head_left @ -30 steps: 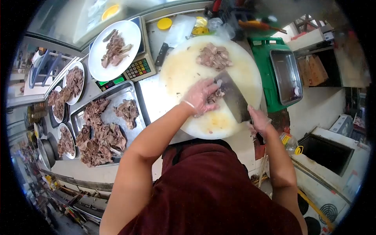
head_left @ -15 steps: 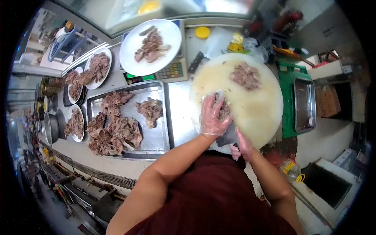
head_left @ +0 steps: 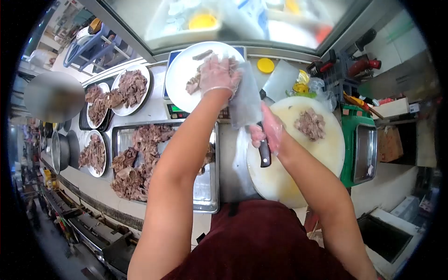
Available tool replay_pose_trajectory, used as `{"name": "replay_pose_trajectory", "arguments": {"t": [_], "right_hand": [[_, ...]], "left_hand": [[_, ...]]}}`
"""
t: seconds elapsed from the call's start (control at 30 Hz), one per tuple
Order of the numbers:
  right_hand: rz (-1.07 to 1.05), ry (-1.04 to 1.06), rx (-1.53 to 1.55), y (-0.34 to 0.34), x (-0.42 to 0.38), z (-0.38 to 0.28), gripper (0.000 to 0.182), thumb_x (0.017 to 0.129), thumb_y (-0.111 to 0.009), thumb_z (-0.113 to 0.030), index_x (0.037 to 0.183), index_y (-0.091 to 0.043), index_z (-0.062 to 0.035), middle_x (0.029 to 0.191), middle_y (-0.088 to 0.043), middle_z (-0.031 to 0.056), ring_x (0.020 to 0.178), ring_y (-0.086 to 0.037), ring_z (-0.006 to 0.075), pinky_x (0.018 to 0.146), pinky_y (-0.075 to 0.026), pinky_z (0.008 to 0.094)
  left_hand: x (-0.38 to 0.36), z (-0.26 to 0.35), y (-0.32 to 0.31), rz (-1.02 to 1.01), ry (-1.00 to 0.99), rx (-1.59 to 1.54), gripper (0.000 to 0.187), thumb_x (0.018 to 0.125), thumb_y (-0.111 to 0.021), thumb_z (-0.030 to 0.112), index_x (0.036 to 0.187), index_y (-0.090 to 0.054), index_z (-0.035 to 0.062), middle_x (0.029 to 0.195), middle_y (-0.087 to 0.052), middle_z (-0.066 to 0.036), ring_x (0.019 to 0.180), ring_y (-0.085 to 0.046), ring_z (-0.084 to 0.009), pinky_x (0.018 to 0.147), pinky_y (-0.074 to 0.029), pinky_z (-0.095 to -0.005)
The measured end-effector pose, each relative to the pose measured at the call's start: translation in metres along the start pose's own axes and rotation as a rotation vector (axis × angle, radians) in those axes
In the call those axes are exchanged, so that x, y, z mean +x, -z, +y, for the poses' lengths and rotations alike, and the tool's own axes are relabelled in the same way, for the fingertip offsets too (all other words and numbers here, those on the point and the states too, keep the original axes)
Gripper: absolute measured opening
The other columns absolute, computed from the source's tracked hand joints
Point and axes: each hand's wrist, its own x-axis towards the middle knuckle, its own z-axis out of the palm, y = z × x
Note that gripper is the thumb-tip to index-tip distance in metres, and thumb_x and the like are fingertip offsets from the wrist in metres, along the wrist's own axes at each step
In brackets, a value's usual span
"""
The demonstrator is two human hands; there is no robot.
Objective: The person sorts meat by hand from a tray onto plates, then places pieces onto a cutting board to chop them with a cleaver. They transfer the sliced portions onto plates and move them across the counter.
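My left hand [head_left: 219, 76], in a clear plastic glove, lies over the sliced meat [head_left: 192, 85] on a large white plate [head_left: 179, 70], its fingers stretched out and apart. That plate rests on a digital scale [head_left: 177, 108]. In my gloved right hand [head_left: 270, 129] is a cleaver [head_left: 246, 95]. Its broad blade is upright beside the plate's right edge, and the dark handle points back toward me. Below it is the round cutting board [head_left: 291, 161], with a small heap of chopped meat [head_left: 310, 124] on its far part.
Left of the board stands a metal tray [head_left: 212, 196] of cooked meat chunks [head_left: 147, 154]. Plates of meat [head_left: 131, 88] line the far left. A second blade [head_left: 280, 79] lies behind the board, near a yellow lid [head_left: 265, 66]. A green bin [head_left: 350, 140] stands at the right.
Both hands have moved from the near edge of the cutting board, up and forward to the plate. The cleaver came along in my right hand. The meat under my left hand has left the board.
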Motion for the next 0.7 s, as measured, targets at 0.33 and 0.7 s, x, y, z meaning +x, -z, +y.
{"name": "replay_pose_trajectory", "arguments": {"t": [0.33,0.7], "right_hand": [[0.191,0.006,0.004,0.052,-0.044,0.006,0.065,0.094,-0.029,-0.072,0.081,-0.051,-0.0113,0.048,-0.037,0.0008,0.036,-0.034,0.0153,0.040,-0.034,0.0347],[0.440,0.134,-0.534,0.110,-0.090,0.084,0.063,0.100,-0.035,-0.057,0.074,-0.057,-0.0041,0.052,-0.048,0.0056,0.043,-0.046,0.0193,0.048,-0.042,0.0358]], "left_hand": [[0.067,-0.027,-0.005,-0.165,0.156,0.093,0.081,0.090,-0.049,0.058,0.153,-0.027,0.0121,0.152,-0.033,-0.019,0.141,-0.030,-0.0391,0.116,-0.022,-0.0487],[0.068,-0.034,0.008,-0.417,-0.243,0.114,0.060,0.090,-0.054,0.051,0.138,-0.051,0.0158,0.150,-0.040,-0.016,0.137,-0.038,-0.0328,0.115,-0.029,-0.0414]]}}
